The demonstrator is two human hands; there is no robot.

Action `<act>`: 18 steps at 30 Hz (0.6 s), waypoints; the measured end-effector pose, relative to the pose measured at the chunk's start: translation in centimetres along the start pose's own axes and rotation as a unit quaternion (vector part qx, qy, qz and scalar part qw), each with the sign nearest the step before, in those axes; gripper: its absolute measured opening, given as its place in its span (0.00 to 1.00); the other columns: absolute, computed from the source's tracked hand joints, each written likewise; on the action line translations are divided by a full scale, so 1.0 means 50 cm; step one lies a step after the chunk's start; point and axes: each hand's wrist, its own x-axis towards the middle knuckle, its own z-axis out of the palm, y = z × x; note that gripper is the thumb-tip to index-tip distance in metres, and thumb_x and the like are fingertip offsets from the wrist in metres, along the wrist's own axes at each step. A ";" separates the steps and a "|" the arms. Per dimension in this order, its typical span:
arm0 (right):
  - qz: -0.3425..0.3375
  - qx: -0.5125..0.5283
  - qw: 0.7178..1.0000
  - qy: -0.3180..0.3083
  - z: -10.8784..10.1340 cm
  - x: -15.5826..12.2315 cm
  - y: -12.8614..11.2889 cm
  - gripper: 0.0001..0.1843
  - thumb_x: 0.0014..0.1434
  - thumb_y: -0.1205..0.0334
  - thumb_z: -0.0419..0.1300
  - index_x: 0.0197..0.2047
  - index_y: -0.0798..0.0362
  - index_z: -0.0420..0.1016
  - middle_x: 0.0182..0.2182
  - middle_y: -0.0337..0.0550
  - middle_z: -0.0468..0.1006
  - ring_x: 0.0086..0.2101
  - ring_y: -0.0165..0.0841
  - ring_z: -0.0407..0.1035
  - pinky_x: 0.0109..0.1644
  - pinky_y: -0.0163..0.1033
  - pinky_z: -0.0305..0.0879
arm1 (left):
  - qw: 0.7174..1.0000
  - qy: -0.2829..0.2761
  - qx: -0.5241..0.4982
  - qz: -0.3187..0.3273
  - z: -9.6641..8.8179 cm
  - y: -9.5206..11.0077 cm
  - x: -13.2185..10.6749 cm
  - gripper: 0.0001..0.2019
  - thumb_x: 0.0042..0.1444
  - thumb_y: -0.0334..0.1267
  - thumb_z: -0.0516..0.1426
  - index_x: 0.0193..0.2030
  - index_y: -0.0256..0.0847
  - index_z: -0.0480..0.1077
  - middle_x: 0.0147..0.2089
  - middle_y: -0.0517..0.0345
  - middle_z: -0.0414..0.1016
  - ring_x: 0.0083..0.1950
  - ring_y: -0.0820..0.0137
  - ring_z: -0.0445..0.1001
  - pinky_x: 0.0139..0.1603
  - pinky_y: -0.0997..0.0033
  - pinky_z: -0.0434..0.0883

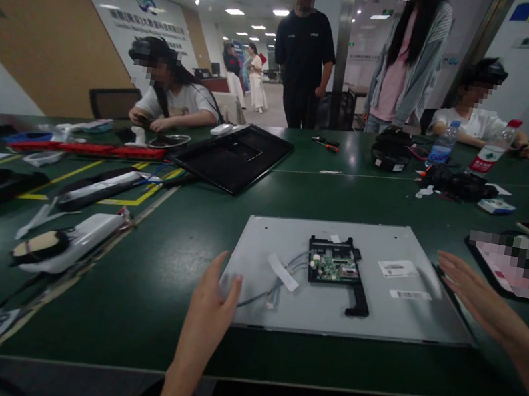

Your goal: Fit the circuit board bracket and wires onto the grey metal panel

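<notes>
A flat silver-grey display panel (284, 228) lies back side up on the table in front of me. Near its middle sits a green circuit board (334, 268) in a black bracket (357, 301). Thin grey cables run left from the board, crossed by a strip of white tape (283, 273). My left hand (214, 301) is at the panel's left edge, thumb and fingers apart; whether it touches the edge I cannot tell. Beside the right edge, my right hand (474, 294) holds its fingers stretched out, gripping nothing.
A black monitor shell (235, 156) lies beyond the panel on the green table (170, 243). To the left is a white device (79, 241) with cables; at right, a phone-like object (507, 265). Bottles (443, 145) stand farther back. Two people sit across the table; others stand behind.
</notes>
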 end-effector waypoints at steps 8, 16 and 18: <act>0.054 0.109 0.993 0.000 0.025 -0.001 -0.009 0.31 0.58 0.42 0.58 0.63 0.42 0.63 0.65 0.47 0.65 0.64 0.42 0.57 0.68 0.50 0.51 | 0.999 0.048 0.021 -0.006 -0.019 -0.071 -0.039 0.29 0.61 0.48 0.52 0.66 0.37 0.60 0.65 0.41 0.64 0.66 0.54 0.63 0.66 0.49 0.61; 0.033 0.127 0.991 -0.017 0.108 -0.035 -0.054 0.31 0.60 0.43 0.57 0.63 0.45 0.63 0.66 0.46 0.63 0.65 0.41 0.56 0.68 0.46 0.53 | 0.986 0.159 0.047 0.027 -0.022 -0.051 -0.057 0.29 0.62 0.46 0.53 0.67 0.35 0.58 0.65 0.38 0.62 0.67 0.54 0.60 0.67 0.50 0.58; 0.014 0.081 0.996 -0.039 0.135 -0.046 -0.067 0.31 0.61 0.42 0.55 0.64 0.44 0.62 0.67 0.45 0.61 0.65 0.42 0.54 0.69 0.49 0.52 | 0.981 0.185 0.043 0.031 -0.025 -0.048 -0.059 0.29 0.62 0.46 0.53 0.67 0.35 0.58 0.65 0.38 0.61 0.68 0.54 0.59 0.68 0.51 0.57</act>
